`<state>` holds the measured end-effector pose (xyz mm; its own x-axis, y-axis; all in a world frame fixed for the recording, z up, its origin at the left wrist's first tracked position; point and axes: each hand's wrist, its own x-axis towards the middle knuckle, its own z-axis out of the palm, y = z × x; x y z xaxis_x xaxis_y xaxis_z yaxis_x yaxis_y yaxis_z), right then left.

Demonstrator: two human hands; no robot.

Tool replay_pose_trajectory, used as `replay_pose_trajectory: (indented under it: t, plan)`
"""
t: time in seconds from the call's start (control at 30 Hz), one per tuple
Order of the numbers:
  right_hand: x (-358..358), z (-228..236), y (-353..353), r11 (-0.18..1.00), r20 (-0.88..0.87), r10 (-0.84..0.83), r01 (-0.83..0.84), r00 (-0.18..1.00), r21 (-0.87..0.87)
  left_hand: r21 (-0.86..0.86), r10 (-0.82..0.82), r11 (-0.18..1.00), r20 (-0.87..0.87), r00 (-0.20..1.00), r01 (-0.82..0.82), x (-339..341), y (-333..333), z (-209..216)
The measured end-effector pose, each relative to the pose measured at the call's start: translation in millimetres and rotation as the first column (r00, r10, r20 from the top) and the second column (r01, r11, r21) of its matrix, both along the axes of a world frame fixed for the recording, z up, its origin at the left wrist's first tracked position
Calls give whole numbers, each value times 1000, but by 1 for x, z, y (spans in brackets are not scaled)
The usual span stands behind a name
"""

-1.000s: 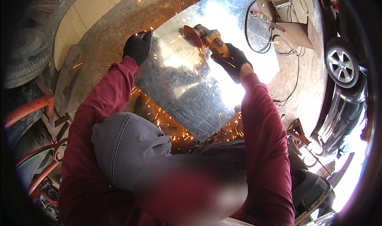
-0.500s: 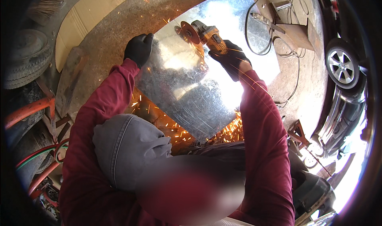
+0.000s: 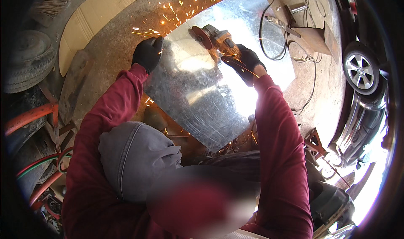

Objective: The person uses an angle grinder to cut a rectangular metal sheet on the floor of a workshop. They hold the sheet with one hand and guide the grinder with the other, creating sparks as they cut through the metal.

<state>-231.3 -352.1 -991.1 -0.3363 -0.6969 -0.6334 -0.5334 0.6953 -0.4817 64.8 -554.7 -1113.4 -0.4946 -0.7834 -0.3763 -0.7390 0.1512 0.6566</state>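
A shiny metal sheet (image 3: 202, 112) lies tilted across the middle of the head view, scratched and strongly lit on its right. My right hand (image 3: 245, 64), in a black glove, is closed round the body of a yellow and black angle grinder (image 3: 227, 44). The grinder's reddish-brown disc (image 3: 202, 37) stands on edge at the sheet's far left part, where a thin line runs to the edge. My left hand (image 3: 147, 54), gloved too, is closed on the sheet's left edge; its fingertips are partly hidden. Sparks (image 3: 170, 16) scatter beyond the sheet's far edge.
Flat cardboard (image 3: 86, 22) lies at the far left, near a worn tyre (image 3: 29, 62). Red tubing (image 3: 31, 119) and hoses are at left. A black cable (image 3: 261, 33) loops over the sheet's right side beside steel pieces (image 3: 313, 39). A car wheel (image 3: 361, 68) stands at right.
The grinder and its disc have shifted slightly right and down. Sparks now spray past the far edge, while those under the near edge have thinned. My left hand keeps its place.
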Motion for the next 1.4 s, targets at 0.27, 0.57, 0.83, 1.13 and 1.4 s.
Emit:
replay_pose_trajectory:
  t: [0.27,0.57,0.83,1.13,1.4]
  plan:
    - [-13,-8,4,977,248,-148,181,957,-117,-1,-17,1000,-27,999,17,-6,3,1]
    - [-20,-13,-2,947,340,-192,265,921,-181,-65,-6,998,-81,997,1,-8,6,6]
    - [-18,0,-16,993,-105,77,-85,992,-80,-78,-28,997,-84,996,22,-9,5,10]
    - [-26,-19,-8,997,52,50,-46,997,-65,-5,7,1000,-98,995,-8,-9,7,10]
    - [-23,-20,-19,995,215,-94,101,972,-20,-42,-41,998,50,998,43,-9,4,12]
